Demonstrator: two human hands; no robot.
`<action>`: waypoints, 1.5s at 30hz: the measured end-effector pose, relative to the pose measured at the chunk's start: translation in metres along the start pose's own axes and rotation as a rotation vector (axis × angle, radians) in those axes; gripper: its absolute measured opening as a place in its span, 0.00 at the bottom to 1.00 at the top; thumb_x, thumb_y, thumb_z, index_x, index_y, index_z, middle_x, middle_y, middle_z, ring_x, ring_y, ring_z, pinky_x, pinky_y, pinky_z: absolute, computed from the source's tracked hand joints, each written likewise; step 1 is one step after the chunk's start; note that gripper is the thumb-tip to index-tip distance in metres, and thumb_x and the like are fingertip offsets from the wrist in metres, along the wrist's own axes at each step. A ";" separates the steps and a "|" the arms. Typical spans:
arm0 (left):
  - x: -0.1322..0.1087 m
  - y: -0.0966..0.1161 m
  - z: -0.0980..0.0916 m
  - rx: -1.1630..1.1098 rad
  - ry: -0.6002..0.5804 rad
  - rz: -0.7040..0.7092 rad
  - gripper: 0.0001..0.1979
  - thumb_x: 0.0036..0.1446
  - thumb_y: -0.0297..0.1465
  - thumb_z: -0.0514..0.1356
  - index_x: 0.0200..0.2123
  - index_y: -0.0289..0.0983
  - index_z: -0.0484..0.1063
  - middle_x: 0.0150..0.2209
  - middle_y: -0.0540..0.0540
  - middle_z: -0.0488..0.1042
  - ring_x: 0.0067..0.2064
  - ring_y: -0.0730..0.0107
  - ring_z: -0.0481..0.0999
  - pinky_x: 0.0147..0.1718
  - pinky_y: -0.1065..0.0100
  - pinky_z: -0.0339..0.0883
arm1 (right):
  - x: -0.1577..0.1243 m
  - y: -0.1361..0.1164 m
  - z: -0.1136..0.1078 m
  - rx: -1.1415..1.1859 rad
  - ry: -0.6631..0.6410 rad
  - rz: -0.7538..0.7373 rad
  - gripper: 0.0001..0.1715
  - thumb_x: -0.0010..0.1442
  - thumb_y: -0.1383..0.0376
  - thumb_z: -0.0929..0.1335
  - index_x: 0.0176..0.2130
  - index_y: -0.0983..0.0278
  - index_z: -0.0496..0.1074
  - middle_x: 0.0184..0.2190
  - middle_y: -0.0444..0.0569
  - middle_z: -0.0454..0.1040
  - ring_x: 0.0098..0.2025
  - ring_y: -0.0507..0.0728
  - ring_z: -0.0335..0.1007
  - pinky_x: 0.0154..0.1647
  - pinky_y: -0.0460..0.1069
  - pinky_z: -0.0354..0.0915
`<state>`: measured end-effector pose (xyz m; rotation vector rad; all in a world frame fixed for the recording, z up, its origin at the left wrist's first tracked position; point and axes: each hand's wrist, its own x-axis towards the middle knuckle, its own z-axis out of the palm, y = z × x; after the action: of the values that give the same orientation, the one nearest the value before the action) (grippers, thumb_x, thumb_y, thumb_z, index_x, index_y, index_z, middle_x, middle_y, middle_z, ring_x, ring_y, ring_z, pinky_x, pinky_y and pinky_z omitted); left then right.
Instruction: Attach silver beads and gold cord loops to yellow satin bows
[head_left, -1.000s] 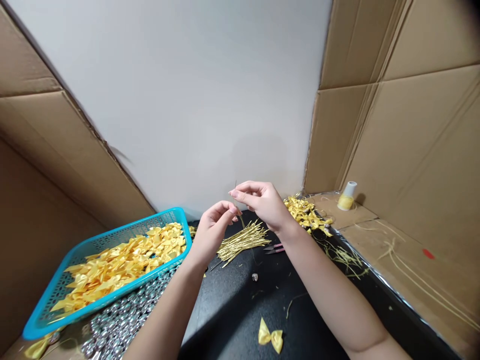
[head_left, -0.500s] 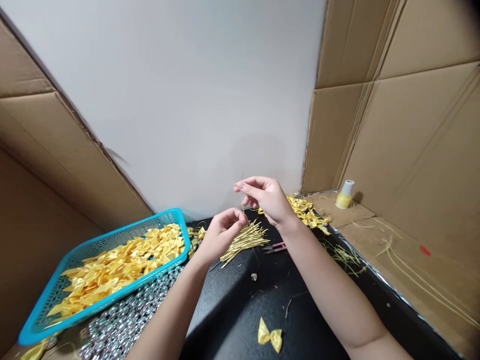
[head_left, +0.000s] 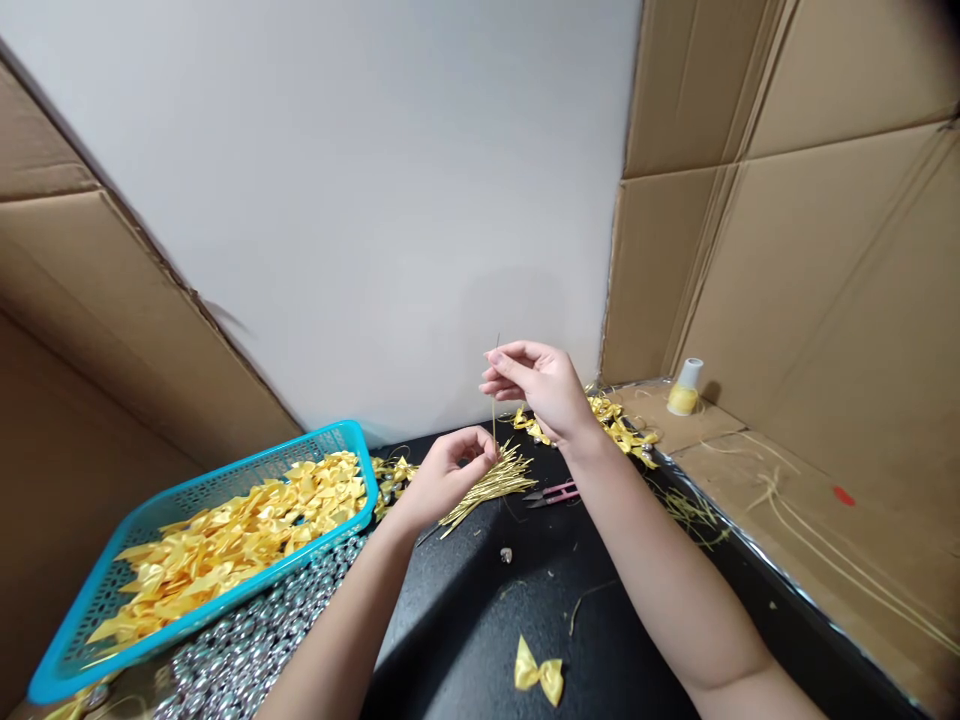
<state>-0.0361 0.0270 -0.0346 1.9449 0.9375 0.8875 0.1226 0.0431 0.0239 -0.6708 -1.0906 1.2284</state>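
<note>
Near the far edge of the flat black surface, your right hand is pinching a thin, dark, needle-like rod, your left hand a thin yellow cord spanning between; seemingly you are straightening it, next needing steady tension.

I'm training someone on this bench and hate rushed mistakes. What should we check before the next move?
1. Needle-like piece pinched in the right hand: ok, its tip points up above the fingers.
2. Gold strand free of tangles between the hands: ok, it runs straight down to the fingertips of the left hand.
3. Strand's lower end knotted: cannot tell, too small.
4. Snips clear of the right forearm: cannot tell, the forearm overlaps their handles.
5. Single bow apart from both hands: ok.
6. Black tabletop free of scraps: not ok, a loose thread lies there.
</note>
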 end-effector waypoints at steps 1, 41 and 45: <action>0.000 0.000 0.000 0.023 -0.014 -0.006 0.10 0.58 0.35 0.55 0.28 0.36 0.63 0.28 0.50 0.65 0.31 0.72 0.63 0.33 0.70 0.60 | 0.000 0.000 -0.001 0.000 0.005 -0.006 0.06 0.53 0.65 0.72 0.28 0.65 0.73 0.21 0.42 0.75 0.23 0.48 0.74 0.25 0.44 0.69; -0.021 0.037 -0.042 -0.475 0.329 0.110 0.09 0.49 0.38 0.70 0.28 0.38 0.82 0.35 0.45 0.78 0.34 0.70 0.74 0.32 0.71 0.69 | -0.033 0.010 0.033 -0.144 -0.380 0.107 0.17 0.45 0.55 0.77 0.29 0.65 0.77 0.23 0.43 0.75 0.24 0.48 0.72 0.28 0.45 0.69; -0.021 0.044 -0.045 -0.733 0.416 0.100 0.10 0.45 0.37 0.72 0.28 0.39 0.80 0.31 0.48 0.79 0.36 0.69 0.77 0.34 0.71 0.72 | -0.032 0.014 0.033 -0.137 -0.385 0.181 0.16 0.45 0.56 0.77 0.28 0.65 0.75 0.23 0.42 0.75 0.24 0.48 0.73 0.28 0.45 0.69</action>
<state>-0.0707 0.0066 0.0182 1.2034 0.6054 1.4832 0.0877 0.0113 0.0142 -0.6629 -1.4677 1.4875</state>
